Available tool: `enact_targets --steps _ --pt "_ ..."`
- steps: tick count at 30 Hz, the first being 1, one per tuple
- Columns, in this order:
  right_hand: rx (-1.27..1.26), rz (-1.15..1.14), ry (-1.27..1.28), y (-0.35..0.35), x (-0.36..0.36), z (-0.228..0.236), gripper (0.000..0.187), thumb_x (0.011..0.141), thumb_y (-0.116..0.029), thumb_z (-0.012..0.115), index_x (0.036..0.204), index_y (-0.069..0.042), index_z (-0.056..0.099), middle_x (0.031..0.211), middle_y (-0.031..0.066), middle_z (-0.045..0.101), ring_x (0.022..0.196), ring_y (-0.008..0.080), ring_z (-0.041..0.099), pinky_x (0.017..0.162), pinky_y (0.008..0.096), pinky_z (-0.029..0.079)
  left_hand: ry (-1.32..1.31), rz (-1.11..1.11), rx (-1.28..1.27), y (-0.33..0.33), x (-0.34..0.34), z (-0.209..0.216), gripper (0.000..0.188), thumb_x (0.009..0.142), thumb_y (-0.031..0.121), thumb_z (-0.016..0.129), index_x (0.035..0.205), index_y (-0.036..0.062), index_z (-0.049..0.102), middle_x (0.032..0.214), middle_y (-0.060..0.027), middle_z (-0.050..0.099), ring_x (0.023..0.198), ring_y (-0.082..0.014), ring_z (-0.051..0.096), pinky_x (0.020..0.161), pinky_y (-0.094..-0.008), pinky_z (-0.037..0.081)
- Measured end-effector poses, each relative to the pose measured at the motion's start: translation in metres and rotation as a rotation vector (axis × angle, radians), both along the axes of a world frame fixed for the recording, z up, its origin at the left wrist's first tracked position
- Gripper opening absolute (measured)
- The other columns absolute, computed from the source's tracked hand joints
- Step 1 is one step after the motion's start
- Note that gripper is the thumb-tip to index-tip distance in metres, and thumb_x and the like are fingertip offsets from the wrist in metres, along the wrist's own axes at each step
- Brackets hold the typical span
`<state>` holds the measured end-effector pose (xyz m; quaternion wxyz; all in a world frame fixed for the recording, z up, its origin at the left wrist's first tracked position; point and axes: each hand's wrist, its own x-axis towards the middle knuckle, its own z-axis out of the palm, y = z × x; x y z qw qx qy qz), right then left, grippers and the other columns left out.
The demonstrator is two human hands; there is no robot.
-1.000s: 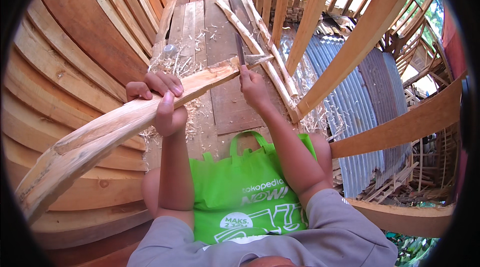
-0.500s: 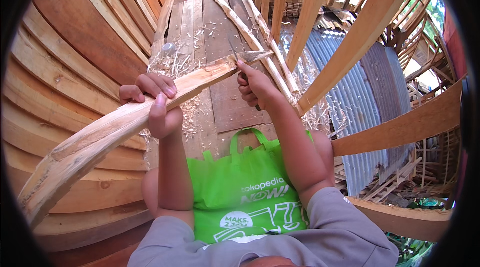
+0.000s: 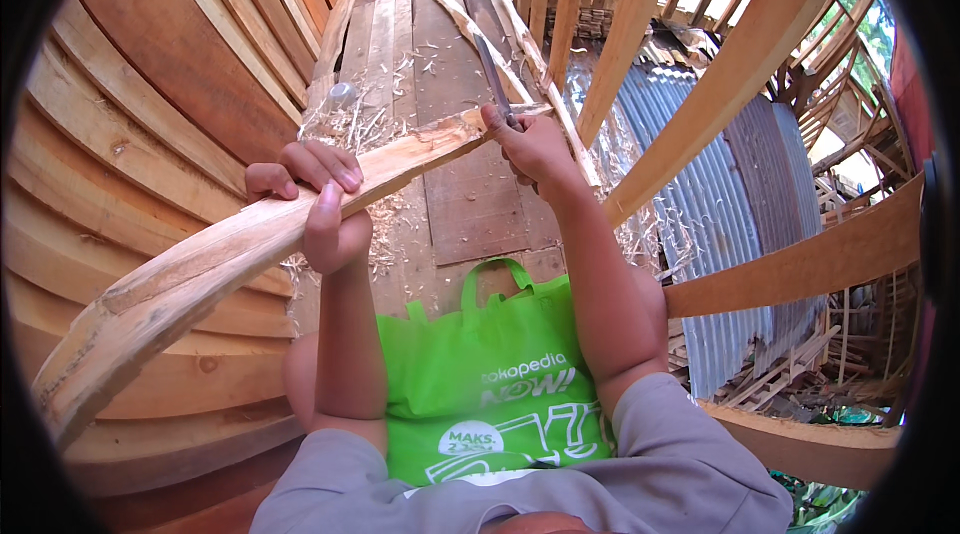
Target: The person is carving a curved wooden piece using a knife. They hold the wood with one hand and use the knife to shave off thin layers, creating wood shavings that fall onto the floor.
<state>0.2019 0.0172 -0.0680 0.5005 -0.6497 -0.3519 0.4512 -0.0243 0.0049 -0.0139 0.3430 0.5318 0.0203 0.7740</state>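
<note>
Pale wood fills the person's left hand [image 3: 332, 219], its fingers hooked over the far edge and thumb pressed on the near side of a curved, hewn timber [image 3: 215, 224] at about mid-length. The timber's long axis runs from the lower left, up and away to the right, its far end just beside the right hand [image 3: 540, 156]. That hand, nearer the tip, is closed around a long-bladed knife [image 3: 490, 72] pointing forward across the timber's line; whether blade meets wood cannot be told. Shavings [image 3: 372, 124] litter the plank floor [image 3: 465, 219].
</note>
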Motion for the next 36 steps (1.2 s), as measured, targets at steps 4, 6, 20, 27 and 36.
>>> enact_targets --steps 4,6,20,27,36 --pt "0.135 0.129 -0.21 0.007 0.001 -0.018 0.048 0.095 -0.053 0.061 0.086 -0.006 0.062 0.061 -0.0039 0.046 0.05 0.0083 0.044 0.045 0.0272 0.036 0.027 -0.016 0.0 -0.002 0.004 0.005 0.029 0.069 0.003 0.053 0.092 0.0133 0.038 0.067 -0.0054 0.041 0.06 -0.0156 0.046 0.061 -0.0298 0.043" --pt "0.102 0.173 -0.166 0.003 0.003 -0.017 0.045 0.098 -0.048 0.059 0.091 -0.004 0.065 0.067 -0.002 0.051 0.055 0.0084 0.048 0.049 0.0272 0.038 0.043 -0.049 0.022 -0.001 0.003 0.006 0.032 0.069 0.003 0.053 0.095 0.0136 0.038 0.067 -0.0053 0.041 0.06 -0.0155 0.046 0.061 -0.0294 0.043" --pt "-0.143 0.1 -0.6 -0.006 0.008 -0.025 0.069 0.104 -0.052 0.032 0.096 0.008 0.065 0.092 0.0273 0.067 0.092 0.0384 0.064 0.089 0.0454 0.046 0.147 -0.292 0.133 0.013 -0.013 0.007 0.058 0.061 0.013 0.06 0.117 0.0154 0.044 0.089 -0.0052 0.04 0.092 -0.023 0.046 0.102 -0.0538 0.039" --pt "-0.114 -0.175 -0.607 -0.003 -0.011 -0.031 0.074 0.103 -0.046 0.025 0.091 0.012 0.069 0.1 0.0384 0.064 0.106 0.0532 0.06 0.099 0.054 0.043 0.132 -0.329 0.138 0.011 -0.008 0.008 0.029 0.068 0.014 0.059 0.092 0.017 0.044 0.074 0.0016 0.039 0.073 -0.0143 0.041 0.075 -0.0341 0.036" --pt "-0.011 -0.169 -0.858 -0.013 -0.037 -0.002 0.061 0.1 -0.039 0.033 0.079 0.004 0.071 0.083 0.0291 0.068 0.082 0.0492 0.066 0.082 0.0562 0.051 0.195 -0.518 0.21 0.024 -0.018 0.009 0.026 0.063 0.011 0.063 0.075 0.0161 0.04 0.066 0.0021 0.043 0.062 -0.0136 0.042 0.067 -0.0325 0.033"
